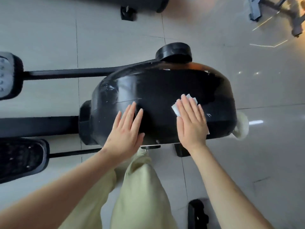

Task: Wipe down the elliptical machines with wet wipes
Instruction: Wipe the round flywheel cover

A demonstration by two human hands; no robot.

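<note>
Wet wipe: being pressed flat on top of the elliptical's black housing under the right hand, fingers straight. Bracing with the left hand on the housing beside it, fingers spread, holding nothing. Mid-wipe; next, probably sweeping toward the housing's smudged pedal-side end.

The top of the glossy black rounded plastic housing lies bare between the left hand and the right hand (a white wet wipe pressed under it) and beyond both hands, to a black round cap at the far edge. Leftward, black bars and a black studded foot pedal crowd the side; a pale green trouser leg stands close at the near side. Rightward a white roller wheel juts out, pale grey tiled floor open around it.
</note>
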